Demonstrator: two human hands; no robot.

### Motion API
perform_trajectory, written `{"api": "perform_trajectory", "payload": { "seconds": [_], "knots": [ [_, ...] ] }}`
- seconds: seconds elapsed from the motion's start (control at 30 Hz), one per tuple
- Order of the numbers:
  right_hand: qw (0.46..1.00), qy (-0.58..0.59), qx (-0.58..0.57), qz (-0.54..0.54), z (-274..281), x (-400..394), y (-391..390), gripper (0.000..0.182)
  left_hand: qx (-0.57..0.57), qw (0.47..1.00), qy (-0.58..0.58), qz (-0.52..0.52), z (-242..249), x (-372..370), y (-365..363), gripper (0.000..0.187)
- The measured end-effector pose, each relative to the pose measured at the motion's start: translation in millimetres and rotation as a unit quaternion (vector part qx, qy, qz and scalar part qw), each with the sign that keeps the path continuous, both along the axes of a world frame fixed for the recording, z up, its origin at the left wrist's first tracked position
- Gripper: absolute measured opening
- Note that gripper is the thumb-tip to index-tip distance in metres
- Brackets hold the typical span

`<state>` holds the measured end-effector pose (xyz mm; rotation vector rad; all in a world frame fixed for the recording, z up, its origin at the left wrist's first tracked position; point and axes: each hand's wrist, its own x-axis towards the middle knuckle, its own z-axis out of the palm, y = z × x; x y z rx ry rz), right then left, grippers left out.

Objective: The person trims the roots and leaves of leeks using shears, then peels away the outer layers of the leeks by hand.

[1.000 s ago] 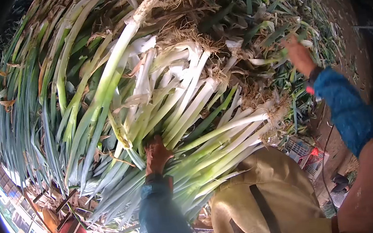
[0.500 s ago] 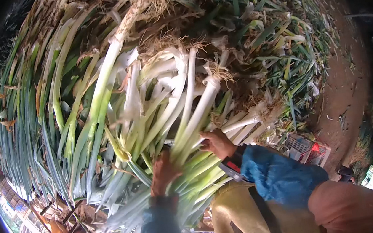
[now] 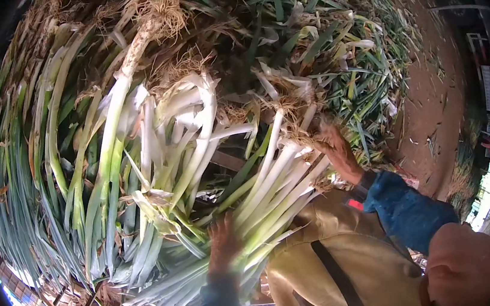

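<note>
A: What are the hands doing?

B: The left hand [image 3: 224,245] lies flat, fingers spread, against the green part of a bundle of leeks [image 3: 262,196], roughly where white turns to green. It presses on the stalks rather than closing around them. The right hand [image 3: 334,150] is at the root end of the same bundle, fingers curled among the white stalks and the tangled roots [image 3: 295,114]. I cannot tell how tightly it grips, because the roots hide the fingertips.

A: And where does the bundle lie?

B: Slanted across the person's lap, just above a tan apron [image 3: 335,251], root end up and to the right, leaves trailing down and left. It rests against a much larger heap of leeks [image 3: 106,150] that fills most of the view.

A: What step would you judge this to be?

B: It looks like gathering and squaring up a handful, one hand steadying the leaves while the other works the root end. Going on would likely call for a firmer hold with the left hand, so the stalks don't slide apart.

A: Anything else around?

B: Loose trimmed leaves [image 3: 361,61] are scattered beyond the heap, with bare dirt ground [image 3: 433,107] to the right. A blue sleeve [image 3: 405,210] covers the right forearm.
</note>
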<state>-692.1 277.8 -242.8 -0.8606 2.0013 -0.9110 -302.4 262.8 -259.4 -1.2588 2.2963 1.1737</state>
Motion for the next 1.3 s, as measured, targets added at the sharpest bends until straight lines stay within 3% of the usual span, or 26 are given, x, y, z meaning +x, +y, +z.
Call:
{"api": "perform_trajectory", "payload": {
  "seconds": [0.03,0.1,0.17,0.23,0.4,0.43,0.5,0.57,0.63,0.73,0.77,0.83,0.87,0.9,0.97,1.0,1.03,1.2,1.3],
  "knots": [
    [0.988,0.124,-0.017,0.090,14,-2,-19,0.051,-0.010,1.000,-0.013,-0.008,2,-4,-1,0.093],
    [0.895,0.361,-0.048,0.259,41,2,-53,0.055,0.014,0.999,-0.038,-0.005,8,-13,-8,0.096],
    [0.898,0.260,0.105,0.340,38,23,-76,0.051,0.051,0.996,-0.073,-0.010,18,-26,-18,0.094],
    [0.878,0.212,0.179,0.389,28,25,-81,0.043,0.042,0.996,-0.073,0.011,14,-42,-17,0.091],
    [0.812,0.328,0.061,0.479,-20,-25,-60,0.019,-0.051,0.997,-0.057,0.028,-12,-46,4,0.080],
    [0.811,0.296,0.096,0.496,4,-26,-78,0.011,-0.077,0.995,-0.054,0.028,-12,-46,6,0.078],
    [0.734,0.380,0.178,0.534,-4,-58,-93,0.011,-0.103,0.992,-0.063,0.028,-12,-49,7,0.076],
    [0.771,0.478,0.217,0.359,-20,-110,-105,0.008,-0.120,0.990,-0.062,0.027,-13,-48,11,0.076],
    [0.800,0.486,0.180,0.303,-31,-182,-111,0.026,-0.131,0.990,-0.052,0.031,-12,-51,11,0.078],
    [0.837,0.317,0.364,0.259,0,-165,-154,0.054,-0.109,0.992,-0.054,0.035,-12,-51,10,0.081],
    [0.845,0.256,0.362,0.300,-15,-157,-157,0.068,-0.113,0.992,-0.054,0.033,-11,-50,9,0.082],
    [0.876,0.137,0.298,0.353,-57,-122,-156,0.054,-0.116,0.992,-0.050,0.022,-10,-52,9,0.083],
    [0.862,0.107,0.357,0.343,-54,-120,-156,0.037,-0.120,0.991,-0.054,0.020,-12,-52,9,0.083],
    [0.831,0.282,0.158,0.452,-63,-90,-148,0.028,-0.124,0.990,-0.058,0.017,-14,-51,9,0.084],
    [0.769,0.317,0.161,0.531,-91,-96,-132,0.017,-0.095,0.993,-0.063,0.027,-9,-52,8,0.083],
    [0.804,0.342,0.198,0.444,-81,-121,-139,0.014,-0.110,0.991,-0.068,0.021,-12,-53,9,0.082],
    [0.770,0.384,0.225,0.456,-68,-155,-147,0.014,-0.092,0.992,-0.077,0.029,-12,-55,5,0.081],
    [0.747,0.545,0.152,0.351,-52,-209,-149,0.016,-0.083,0.994,-0.069,0.034,-16,-55,2,0.080],
    [0.732,0.550,0.215,0.339,-55,-216,-145,0.016,-0.070,0.994,-0.061,0.049,-14,-53,4,0.080]
  ]
}}
